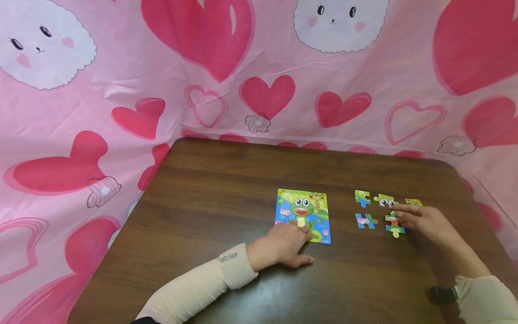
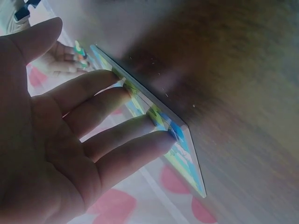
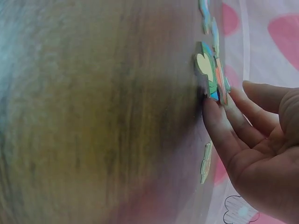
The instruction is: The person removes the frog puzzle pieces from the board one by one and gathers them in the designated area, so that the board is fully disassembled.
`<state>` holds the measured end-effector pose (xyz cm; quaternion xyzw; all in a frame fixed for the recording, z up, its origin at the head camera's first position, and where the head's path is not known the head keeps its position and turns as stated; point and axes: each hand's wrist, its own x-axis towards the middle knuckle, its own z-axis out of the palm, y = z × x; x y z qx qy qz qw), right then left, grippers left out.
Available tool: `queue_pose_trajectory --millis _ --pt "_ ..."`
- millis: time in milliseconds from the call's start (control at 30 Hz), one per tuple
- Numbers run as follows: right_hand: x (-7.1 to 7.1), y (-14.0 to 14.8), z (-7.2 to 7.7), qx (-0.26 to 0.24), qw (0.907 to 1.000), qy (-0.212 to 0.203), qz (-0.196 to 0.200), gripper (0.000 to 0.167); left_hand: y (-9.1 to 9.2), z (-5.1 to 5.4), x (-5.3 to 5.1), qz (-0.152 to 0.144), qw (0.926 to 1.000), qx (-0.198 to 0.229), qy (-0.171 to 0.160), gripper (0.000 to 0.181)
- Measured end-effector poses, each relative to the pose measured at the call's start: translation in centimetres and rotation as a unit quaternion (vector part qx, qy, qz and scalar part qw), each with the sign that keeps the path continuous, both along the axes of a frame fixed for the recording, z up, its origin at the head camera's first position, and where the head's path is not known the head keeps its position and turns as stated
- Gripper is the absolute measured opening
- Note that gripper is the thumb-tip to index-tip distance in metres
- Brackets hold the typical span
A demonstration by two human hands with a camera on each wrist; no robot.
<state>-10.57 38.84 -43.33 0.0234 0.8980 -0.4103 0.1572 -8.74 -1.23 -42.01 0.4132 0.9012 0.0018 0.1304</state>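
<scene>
A square frog picture board (image 1: 323,229) lies on the table. The left hand (image 1: 285,243) rests its fingertips on the board's lower part; in the left wrist view this hand (image 2: 93,121) has its fingers extended over the board (image 2: 187,163), thumb apart. To the right, the right hand (image 1: 429,225) reaches over loose puzzle pieces, its fingers beside an eyes piece (image 1: 385,200) and a frog-body piece (image 1: 394,228). The right wrist view shows the right hand (image 3: 257,126) with fairly straight fingers touching the edge of the frog-body piece (image 3: 205,67), thumb not closed on it.
Two pieces, a green-and-blue one (image 1: 362,198) and a pink-flower one (image 1: 365,220), lie between board and right hand. Another piece (image 1: 413,202) is behind the right hand. The brown table (image 1: 210,180) meets a pink heart-print cloth (image 1: 226,108) at its back and left edges.
</scene>
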Motion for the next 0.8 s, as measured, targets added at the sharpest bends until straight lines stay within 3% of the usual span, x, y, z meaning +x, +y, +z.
queue_pose_trajectory --millis 400,700,800 --pt "0.25 0.24 -0.4 -0.017 0.9995 0.028 -0.003 0.054 -0.06 0.09 0.05 -0.002 1.0 -0.003 0.004 0.056" --pt "0.33 0.78 -0.55 -0.09 0.9948 0.047 -0.001 0.028 -0.03 0.17 0.19 0.002 1.0 -0.004 0.004 0.059" --pt "0.28 0.85 -0.37 -0.09 0.9947 0.048 -0.008 0.031 0.0 0.21 0.18 0.004 1.0 -0.007 0.002 0.059"
